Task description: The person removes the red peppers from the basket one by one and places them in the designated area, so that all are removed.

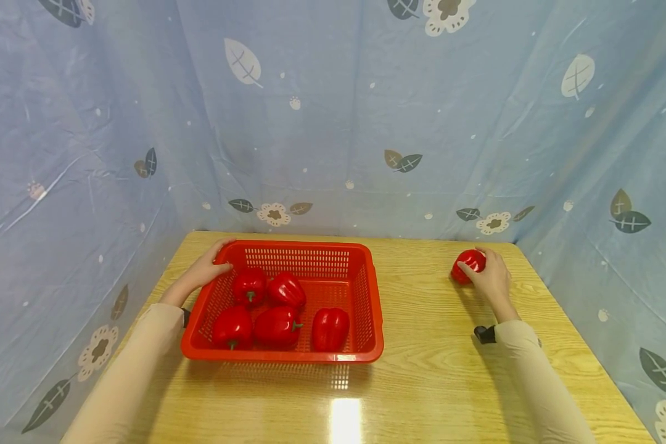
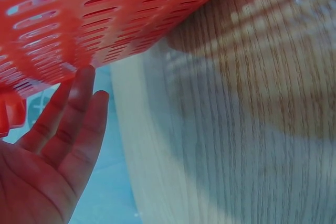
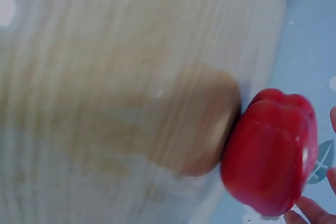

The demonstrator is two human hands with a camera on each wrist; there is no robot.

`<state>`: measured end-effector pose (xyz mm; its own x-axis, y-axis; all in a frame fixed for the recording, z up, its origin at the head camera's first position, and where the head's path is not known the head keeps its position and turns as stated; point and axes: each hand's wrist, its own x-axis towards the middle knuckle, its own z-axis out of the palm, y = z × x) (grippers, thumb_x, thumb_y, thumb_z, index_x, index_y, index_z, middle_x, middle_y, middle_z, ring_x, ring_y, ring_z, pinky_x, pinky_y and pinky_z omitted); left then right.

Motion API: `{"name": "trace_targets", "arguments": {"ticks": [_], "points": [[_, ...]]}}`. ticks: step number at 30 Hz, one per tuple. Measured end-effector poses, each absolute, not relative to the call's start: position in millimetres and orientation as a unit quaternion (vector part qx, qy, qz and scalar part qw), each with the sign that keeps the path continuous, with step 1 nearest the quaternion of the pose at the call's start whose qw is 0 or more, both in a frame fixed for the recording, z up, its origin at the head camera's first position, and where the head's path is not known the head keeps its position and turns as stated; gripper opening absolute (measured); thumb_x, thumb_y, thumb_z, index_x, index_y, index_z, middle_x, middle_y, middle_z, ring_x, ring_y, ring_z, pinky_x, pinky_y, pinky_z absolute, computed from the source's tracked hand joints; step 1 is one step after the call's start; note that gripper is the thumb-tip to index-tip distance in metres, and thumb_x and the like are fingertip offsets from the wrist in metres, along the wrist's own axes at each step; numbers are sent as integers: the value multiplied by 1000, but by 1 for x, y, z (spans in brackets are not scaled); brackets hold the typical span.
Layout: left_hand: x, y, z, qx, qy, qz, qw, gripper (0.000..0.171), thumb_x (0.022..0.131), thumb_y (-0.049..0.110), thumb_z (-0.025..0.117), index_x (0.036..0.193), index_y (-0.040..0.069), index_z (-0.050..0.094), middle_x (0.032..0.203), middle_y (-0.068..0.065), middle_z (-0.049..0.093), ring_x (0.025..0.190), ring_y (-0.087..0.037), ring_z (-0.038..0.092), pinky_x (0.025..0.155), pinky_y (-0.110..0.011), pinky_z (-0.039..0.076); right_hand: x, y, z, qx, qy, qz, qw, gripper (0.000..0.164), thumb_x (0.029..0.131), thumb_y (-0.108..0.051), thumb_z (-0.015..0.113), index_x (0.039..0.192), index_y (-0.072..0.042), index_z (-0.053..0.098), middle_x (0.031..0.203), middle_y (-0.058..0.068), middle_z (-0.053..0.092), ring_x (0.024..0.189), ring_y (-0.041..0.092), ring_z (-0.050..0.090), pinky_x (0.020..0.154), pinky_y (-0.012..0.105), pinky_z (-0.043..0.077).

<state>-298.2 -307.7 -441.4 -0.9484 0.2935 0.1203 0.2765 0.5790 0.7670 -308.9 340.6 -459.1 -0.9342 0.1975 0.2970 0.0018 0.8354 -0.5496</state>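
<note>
At the left end of the red plastic basket (image 1: 283,356), my left hand (image 1: 204,269) holds the rim near the far corner. Its thumb lies over the rim, while the fingers (image 2: 79,114) reach along the outside of the slotted wall. Several red bell peppers (image 1: 277,325) with green stems lie inside the basket. Far to the right, one more red bell pepper (image 3: 270,153) rests on the table by itself. My right hand (image 1: 491,275) is around its right side with thumb and fingers spread; some fingertips (image 3: 312,211) are close against the pepper, others stand apart from it.
Both hands work over a light wood-grain table (image 1: 422,382) with glare near its front edge. A blue curtain (image 1: 333,123) with leaf and flower prints hangs behind the table and along both sides. A dark band (image 1: 485,334) sits at the right wrist.
</note>
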Motion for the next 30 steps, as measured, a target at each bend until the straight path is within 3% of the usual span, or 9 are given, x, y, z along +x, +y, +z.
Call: {"name": "trace_targets", "arguments": {"ticks": [9, 16, 30], "points": [[-298, -307, -439, 165, 884, 438, 19, 65, 90, 4, 53, 145, 1, 20, 131, -31, 41, 108, -45, 52, 83, -51, 49, -316, 322, -445, -3, -944, 265, 197, 62, 83, -34, 67, 132, -3, 45, 131, 28, 44, 120, 45, 37, 96, 64, 23], [-299, -307, -441, 160, 889, 428, 10, 64, 89, 4, 54, 145, 3, 23, 130, -30, 42, 107, -45, 52, 83, -51, 48, -320, 304, -439, 58, -943, 246, 217, 61, 82, -37, 67, 129, -4, 48, 126, 26, 49, 115, 46, 41, 92, 63, 29], [-295, -307, -438, 165, 880, 445, 21, 63, 90, 4, 52, 145, 1, 20, 130, -33, 41, 105, -45, 53, 79, -47, 51, -317, 258, -425, 146, -934, 261, 198, 61, 81, -36, 69, 130, -8, 49, 130, 23, 47, 120, 43, 41, 93, 63, 29]]}}
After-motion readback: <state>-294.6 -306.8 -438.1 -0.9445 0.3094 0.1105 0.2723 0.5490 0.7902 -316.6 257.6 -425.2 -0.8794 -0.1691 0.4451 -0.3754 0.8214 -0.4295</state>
